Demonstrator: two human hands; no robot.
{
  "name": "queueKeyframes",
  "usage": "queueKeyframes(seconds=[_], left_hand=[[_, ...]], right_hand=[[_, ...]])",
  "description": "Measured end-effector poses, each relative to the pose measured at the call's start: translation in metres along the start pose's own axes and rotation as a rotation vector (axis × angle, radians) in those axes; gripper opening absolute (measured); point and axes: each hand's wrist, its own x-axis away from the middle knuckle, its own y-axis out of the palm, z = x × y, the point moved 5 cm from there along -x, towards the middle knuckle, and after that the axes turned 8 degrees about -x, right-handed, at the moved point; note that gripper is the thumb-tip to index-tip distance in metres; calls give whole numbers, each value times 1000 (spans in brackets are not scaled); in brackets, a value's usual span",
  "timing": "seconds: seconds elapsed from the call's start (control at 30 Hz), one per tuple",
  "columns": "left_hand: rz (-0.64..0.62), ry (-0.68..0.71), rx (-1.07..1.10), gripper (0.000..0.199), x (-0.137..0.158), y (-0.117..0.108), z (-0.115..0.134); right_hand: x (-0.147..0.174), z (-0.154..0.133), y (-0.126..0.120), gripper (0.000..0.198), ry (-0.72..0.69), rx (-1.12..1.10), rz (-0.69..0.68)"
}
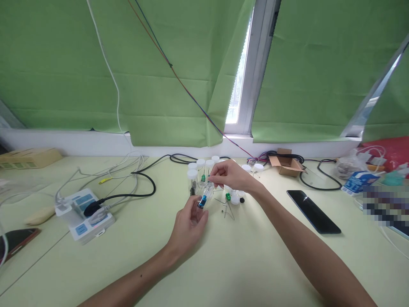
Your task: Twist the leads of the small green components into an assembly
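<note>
My left hand [188, 219] is closed around the lower end of a small clear vial [208, 189], which is tilted up and to the right. Inside its lower part shows a shiny blue piece [203, 201]. Fingertips of my right hand [228, 174] are pinched at the vial's upper end; whatever they grip there is too small to make out. Around and behind my hands stand several clear vials with white caps [192, 174]. In front of them lie thin metal hex keys [228, 209] and a green piece [228, 196].
To the left sits a white power strip [92, 217] with plugs and trailing cables. A black phone [313, 212] lies at the right. An open cardboard box [286, 164] and coiled black cable [321, 187] are at the back right. Green blinds [175, 98] hang behind the table.
</note>
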Motion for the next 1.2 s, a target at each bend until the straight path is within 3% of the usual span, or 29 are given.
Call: queueKeyframes(seconds=[0.7, 1.2], left_hand=[[67, 35, -265, 21, 1, -4, -1], [69, 24, -300, 26, 2, -4, -2]], right_hand=[[3, 0, -4, 33, 51, 100, -15], [3, 4, 0, 32, 61, 81, -39]])
